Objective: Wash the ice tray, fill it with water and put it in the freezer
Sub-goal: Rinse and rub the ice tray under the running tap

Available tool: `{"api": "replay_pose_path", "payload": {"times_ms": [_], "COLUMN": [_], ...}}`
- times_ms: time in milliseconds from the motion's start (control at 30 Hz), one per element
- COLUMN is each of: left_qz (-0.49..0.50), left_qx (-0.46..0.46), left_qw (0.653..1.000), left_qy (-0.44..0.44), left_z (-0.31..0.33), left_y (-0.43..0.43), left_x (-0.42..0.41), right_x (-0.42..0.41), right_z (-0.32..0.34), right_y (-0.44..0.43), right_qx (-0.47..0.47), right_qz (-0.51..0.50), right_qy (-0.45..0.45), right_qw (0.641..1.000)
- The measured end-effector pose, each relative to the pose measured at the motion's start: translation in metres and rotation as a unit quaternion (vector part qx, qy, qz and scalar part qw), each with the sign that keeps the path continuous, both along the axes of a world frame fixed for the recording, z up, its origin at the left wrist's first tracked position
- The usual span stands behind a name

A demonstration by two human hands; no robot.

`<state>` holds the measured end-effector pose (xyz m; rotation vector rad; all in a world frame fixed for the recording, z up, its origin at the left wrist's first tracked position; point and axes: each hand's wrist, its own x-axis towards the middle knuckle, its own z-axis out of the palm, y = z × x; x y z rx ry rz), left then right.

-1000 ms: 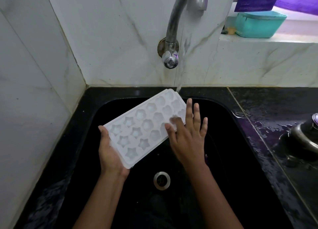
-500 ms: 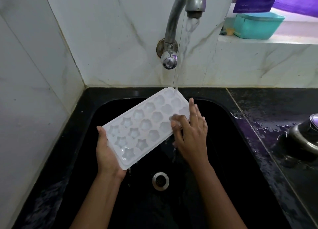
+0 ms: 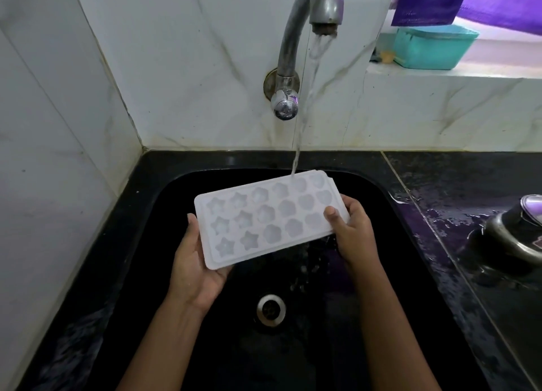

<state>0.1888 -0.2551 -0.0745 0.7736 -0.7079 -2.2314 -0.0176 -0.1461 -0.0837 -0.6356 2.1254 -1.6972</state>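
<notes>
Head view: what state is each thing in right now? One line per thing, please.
tap: running, stream landing on the tray's far row
ice tray: held over the sink, cavities facing up
left hand: grips the tray's left end from below
right hand: grips the tray's right end, thumb on top
sink: wet, drain unplugged
countertop: wet, puddled

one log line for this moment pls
step: rinse | ice tray: over sink, far edge under running tap | left hand: holds left end | right hand: grips right end
</notes>
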Motion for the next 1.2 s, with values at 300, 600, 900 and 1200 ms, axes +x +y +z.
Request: {"api": "replay_pose_path", "payload": {"times_ms": [300,600,900,1200], "left_qz": [0.035,0.043,0.068,0.065], "left_qx": [-0.034,-0.040,-0.044,-0.041], "left_qw": [0.996,0.996,0.995,0.996], "left_qy": [-0.076,-0.068,-0.061,-0.050], "left_z": [-0.003,-0.005,-0.004,-0.002], "left_y": [0.003,0.008,0.003,0.006], "left_x": [-0.021,-0.017,-0.007,-0.009], "right_x": [0.002,0.036,0.050,0.053], "right_z": [0.005,0.001,0.005,0.007], "right_y": [-0.003,-0.024,-0.031,-0.032], "right_qx": [0.169,0.169,0.198,0.182], "right_qz": [-0.064,0.044,0.083,0.082], "right_qy": [0.227,0.401,0.393,0.403], "right_qw": [0.957,0.899,0.894,0.893]}}
